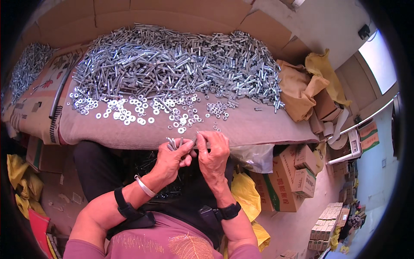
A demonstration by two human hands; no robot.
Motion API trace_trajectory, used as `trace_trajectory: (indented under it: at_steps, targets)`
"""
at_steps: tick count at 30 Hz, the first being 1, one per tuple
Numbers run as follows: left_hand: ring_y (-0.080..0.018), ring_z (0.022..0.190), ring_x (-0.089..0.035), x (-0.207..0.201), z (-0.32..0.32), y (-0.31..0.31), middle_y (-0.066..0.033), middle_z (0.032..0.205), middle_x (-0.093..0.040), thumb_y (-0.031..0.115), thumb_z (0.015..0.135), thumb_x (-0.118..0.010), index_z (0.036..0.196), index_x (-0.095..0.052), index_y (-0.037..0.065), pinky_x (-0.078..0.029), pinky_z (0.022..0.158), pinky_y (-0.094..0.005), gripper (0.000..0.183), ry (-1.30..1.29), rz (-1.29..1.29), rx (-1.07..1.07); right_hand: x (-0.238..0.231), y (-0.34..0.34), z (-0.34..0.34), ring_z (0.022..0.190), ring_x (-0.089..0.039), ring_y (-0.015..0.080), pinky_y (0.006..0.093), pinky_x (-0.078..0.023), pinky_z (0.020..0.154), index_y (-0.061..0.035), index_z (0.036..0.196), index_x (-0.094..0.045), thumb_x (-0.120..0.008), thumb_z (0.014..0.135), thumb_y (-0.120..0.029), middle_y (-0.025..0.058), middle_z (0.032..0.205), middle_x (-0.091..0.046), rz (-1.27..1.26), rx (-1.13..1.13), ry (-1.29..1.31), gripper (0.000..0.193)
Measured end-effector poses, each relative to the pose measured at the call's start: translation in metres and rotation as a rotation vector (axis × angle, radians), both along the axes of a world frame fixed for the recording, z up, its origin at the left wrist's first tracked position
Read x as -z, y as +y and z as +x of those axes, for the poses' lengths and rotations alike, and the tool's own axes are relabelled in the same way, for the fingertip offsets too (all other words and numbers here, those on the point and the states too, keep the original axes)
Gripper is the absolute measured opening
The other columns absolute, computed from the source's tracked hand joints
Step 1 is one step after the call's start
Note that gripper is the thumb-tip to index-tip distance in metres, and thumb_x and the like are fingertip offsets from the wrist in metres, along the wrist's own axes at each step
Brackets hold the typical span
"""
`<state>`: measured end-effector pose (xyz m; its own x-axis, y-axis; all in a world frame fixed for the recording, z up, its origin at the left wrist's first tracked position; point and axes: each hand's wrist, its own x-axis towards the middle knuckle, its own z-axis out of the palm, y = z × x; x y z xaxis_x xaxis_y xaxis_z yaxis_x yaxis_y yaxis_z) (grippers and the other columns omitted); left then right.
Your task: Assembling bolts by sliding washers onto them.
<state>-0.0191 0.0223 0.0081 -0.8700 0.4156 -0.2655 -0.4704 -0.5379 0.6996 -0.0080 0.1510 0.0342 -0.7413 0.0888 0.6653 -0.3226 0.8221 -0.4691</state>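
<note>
Bolts in hand: my left hand (171,156) is gripping a small bundle of silvery steel bolts (173,143) just below the grey cloth-covered table edge (258,129).
Right hand: my right hand (214,153) is pinching one bolt's tip, touching the left.
Washers: flat silvery washers (142,113) are lying scattered on the cloth above my hands.
Heap: a big pile of long shiny bolts (181,64) is sitting beyond the washers.
</note>
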Motion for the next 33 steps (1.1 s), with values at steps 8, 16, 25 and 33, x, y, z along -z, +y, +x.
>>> trace_trajectory:
  at_steps: [8,16,25,33]
  targets:
    - [-0.0056,0.049,-0.052,-0.009,-0.002,0.003,-0.0046,0.072,-0.063,0.017,0.089,-0.061,0.096,-0.062,-0.001,-0.033,0.042,-0.0170,0.020,0.249,-0.304,-0.051,0.003,0.009,-0.001,0.073,-0.057,0.0064,0.0233,-0.046,0.067,-0.0012,0.086,-0.062,-0.063,0.086,-0.011,0.0011,0.076,-0.063,-0.979,-0.176,-0.388,0.010]
    - [-0.0062,0.048,-0.043,-0.005,-0.006,0.007,-0.0050,0.074,-0.060,0.017,0.091,-0.058,0.097,-0.056,0.003,-0.031,0.042,-0.0174,0.015,-0.141,0.088,0.113,0.006,0.008,0.000,0.081,-0.062,0.0258,0.0352,-0.048,0.078,-0.0009,0.095,-0.062,-0.062,0.083,-0.006,0.0100,0.086,-0.064,-0.084,-0.019,-0.073,0.013]
    - [-0.0066,0.047,-0.041,-0.002,-0.011,0.006,-0.0079,0.074,-0.060,0.016,0.092,-0.056,0.095,-0.054,0.003,-0.029,0.041,-0.0173,0.013,-0.210,0.075,0.143,0.008,0.035,-0.002,0.081,-0.060,0.0301,0.0408,-0.046,0.080,-0.0017,0.093,-0.063,-0.062,0.080,-0.003,0.0122,0.089,-0.064,0.122,-0.065,0.025,0.014]
    - [-0.0068,0.049,-0.043,-0.006,-0.013,0.012,-0.0096,0.074,-0.061,0.015,0.090,-0.059,0.097,-0.055,0.000,-0.029,0.042,-0.0171,0.017,-0.110,-0.022,0.060,0.019,0.063,-0.040,0.078,-0.055,0.0284,0.0402,-0.040,0.080,-0.0042,0.083,-0.062,-0.062,0.080,-0.013,0.0104,0.078,-0.058,0.311,0.194,-0.160,0.009]
